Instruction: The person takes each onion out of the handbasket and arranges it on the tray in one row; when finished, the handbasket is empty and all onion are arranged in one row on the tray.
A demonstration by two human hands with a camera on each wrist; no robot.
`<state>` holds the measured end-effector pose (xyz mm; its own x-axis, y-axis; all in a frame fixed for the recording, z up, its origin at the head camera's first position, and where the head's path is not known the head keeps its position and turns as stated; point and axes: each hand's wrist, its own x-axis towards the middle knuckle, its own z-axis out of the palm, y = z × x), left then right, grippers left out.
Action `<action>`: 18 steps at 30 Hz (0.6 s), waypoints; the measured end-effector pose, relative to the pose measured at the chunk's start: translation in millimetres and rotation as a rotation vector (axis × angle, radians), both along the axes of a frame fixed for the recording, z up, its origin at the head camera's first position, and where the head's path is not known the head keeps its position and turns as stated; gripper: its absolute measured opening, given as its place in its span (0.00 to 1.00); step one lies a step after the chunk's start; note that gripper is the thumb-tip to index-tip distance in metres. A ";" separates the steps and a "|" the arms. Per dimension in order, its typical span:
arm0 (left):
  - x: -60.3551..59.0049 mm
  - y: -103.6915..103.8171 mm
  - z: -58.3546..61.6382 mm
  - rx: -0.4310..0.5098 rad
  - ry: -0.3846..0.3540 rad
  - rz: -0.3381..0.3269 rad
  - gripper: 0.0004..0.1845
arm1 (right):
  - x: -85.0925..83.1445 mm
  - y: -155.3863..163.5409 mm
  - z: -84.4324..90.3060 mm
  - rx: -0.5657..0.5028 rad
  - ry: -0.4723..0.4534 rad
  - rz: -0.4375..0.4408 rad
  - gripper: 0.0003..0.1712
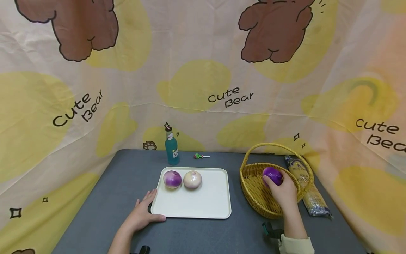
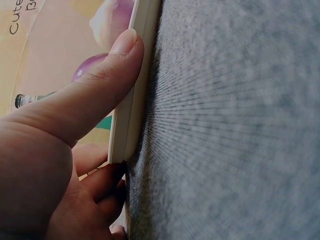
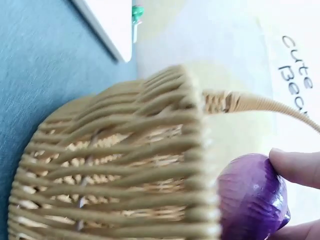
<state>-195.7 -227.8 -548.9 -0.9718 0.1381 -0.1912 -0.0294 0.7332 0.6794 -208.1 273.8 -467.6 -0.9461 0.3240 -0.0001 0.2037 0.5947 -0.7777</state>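
Left grip (image 1: 141,211) is just a relaxed hand, thumb pressed along the near-left edge of the white tray (image 1: 209,208) on the bench (image 1: 104,197), while the right grip (image 1: 283,192) cups the purple onion (image 1: 272,175) over the wicker basket (image 1: 253,197); looks smooth, light, a bit slippery, so I'd wrap its widest part.

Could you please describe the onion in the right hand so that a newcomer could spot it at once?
Find the wicker basket right of the white tray. Over it, the right hand grips a purple onion. It is solid deep purple, while the tray's two onions are paler.
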 end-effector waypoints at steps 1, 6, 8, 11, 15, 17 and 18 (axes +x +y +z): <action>-0.1 0.0 0.2 -0.002 0.002 0.001 0.68 | 1.2 -1.6 2.2 -0.006 0.007 0.000 0.52; 0.2 0.0 0.3 -0.006 0.002 0.004 0.68 | 6.4 -9.8 10.2 -0.015 0.041 0.003 0.54; 0.3 0.2 0.4 -0.007 0.001 0.004 0.68 | 7.7 -12.7 11.6 -0.013 0.049 0.002 0.54; 0.0 0.5 0.9 -0.004 0.002 0.000 0.67 | 8.6 -16.7 13.2 -0.017 0.064 0.003 0.54; -0.5 0.2 1.2 0.001 0.003 -0.005 0.67 | 8.7 -23.9 14.6 -0.012 0.093 0.022 0.52; -0.8 0.0 0.4 0.001 0.002 -0.001 0.68 | 9.0 -28.0 14.9 -0.012 0.102 0.027 0.52; -0.7 -0.1 0.0 0.001 0.004 -0.001 0.68 | 9.3 -30.0 14.7 -0.014 0.107 0.031 0.52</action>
